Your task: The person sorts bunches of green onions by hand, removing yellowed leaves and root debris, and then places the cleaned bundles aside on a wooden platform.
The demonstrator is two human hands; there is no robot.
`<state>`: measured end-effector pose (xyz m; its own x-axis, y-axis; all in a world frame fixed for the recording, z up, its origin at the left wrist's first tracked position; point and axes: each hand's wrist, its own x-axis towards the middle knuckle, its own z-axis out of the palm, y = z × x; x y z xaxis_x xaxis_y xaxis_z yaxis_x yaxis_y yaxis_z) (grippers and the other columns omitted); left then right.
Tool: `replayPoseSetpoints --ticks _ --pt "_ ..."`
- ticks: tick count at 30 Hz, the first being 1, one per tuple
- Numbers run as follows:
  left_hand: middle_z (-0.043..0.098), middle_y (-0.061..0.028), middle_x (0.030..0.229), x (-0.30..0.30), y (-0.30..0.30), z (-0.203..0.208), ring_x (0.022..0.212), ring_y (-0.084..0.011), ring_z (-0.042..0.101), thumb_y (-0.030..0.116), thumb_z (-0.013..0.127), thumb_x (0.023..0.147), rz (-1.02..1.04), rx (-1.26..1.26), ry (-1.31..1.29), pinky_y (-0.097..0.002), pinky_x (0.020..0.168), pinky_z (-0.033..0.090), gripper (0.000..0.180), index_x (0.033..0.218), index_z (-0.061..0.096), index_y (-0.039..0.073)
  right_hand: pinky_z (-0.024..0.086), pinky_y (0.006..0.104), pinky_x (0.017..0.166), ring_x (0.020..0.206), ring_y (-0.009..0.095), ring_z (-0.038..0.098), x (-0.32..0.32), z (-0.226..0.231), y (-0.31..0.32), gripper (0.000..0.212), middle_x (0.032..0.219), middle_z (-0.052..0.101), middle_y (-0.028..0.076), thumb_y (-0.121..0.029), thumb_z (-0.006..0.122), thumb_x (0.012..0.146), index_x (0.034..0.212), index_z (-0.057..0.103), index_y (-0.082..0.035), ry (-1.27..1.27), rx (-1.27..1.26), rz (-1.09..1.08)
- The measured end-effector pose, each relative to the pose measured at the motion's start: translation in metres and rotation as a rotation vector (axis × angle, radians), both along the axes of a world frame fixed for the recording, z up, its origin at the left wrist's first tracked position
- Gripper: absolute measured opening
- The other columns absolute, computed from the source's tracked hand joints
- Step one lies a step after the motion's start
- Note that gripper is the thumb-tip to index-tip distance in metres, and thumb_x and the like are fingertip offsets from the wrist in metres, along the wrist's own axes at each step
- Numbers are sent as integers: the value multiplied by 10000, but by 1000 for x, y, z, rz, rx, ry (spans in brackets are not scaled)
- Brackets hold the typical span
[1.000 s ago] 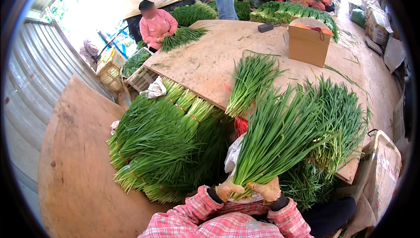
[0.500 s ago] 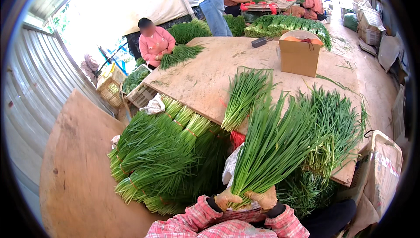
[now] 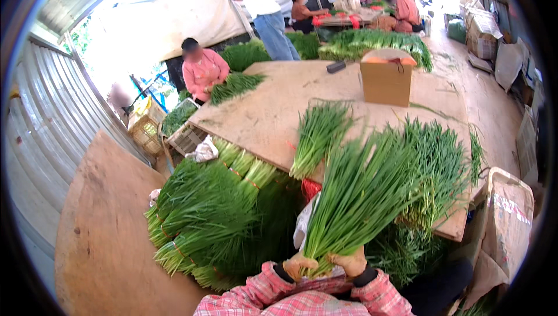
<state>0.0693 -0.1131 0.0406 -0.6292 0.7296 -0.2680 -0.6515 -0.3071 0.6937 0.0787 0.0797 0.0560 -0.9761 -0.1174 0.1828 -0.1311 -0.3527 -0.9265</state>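
Observation:
A large loose bunch of garlic chives [image 3: 360, 200] stands in my grip, its long green leaves fanning away over the table edge. My left hand [image 3: 301, 265] is closed round the pale stem ends on one side. On the other side my right hand [image 3: 350, 262] is closed round the same stems. Both hands look gloved. Left of them lies a big pile of chives in tied bundles [image 3: 203, 223], with thin red bands round the stems. A smaller bunch [image 3: 318, 138] and a wide loose heap [image 3: 439, 170] rest on the wooden table [image 3: 256, 106] beyond.
A cardboard box [image 3: 386, 82] and a small dark block [image 3: 336, 67] sit on the table. Red ties [image 3: 311, 189] hang at its near edge. A bare board [image 3: 110, 229] lies at left, a crate [image 3: 505, 211] at right. Several people work farther back, one in pink [image 3: 203, 72] handling chives.
The view has shifted slightly, so the table and box sit lower and a little left. The standing person's arms have moved. My hands still hold the chives in about the same place.

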Motion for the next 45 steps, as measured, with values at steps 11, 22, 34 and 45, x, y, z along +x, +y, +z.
replayPoseSetpoints --ticks 11,22,34,45 --pt "643 -157 839 -4 8 10 638 -226 637 241 695 650 218 -99 136 -283 510 503 621 1171 509 -42 483 324 801 850 207 624 -12 3 -9 353 948 668 75 -72 715 695 1028 628 4 -250 27 -26" --pt "608 -128 863 -14 -2 -9 598 -206 589 166 715 627 243 -134 43 -290 481 465 606 1158 494 -24 492 321 783 840 187 613 -25 -9 -4 383 933 665 85 -163 759 716 1028 615 5 -376 244 100" --pt "635 -145 773 -22 -25 -9 594 -195 586 136 689 675 172 -271 172 -286 521 448 434 1039 571 -70 441 202 540 571 78 536 -75 38 24 355 691 610 43 -104 605 868 1181 536 49 -350 382 -286" --pt "635 -216 961 -24 -31 -27 622 -237 612 104 651 639 253 -103 -38 -305 542 496 581 1172 497 -67 457 212 573 621 88 567 -2 24 52 183 779 652 47 -146 639 873 939 645 25 -478 217 -304"
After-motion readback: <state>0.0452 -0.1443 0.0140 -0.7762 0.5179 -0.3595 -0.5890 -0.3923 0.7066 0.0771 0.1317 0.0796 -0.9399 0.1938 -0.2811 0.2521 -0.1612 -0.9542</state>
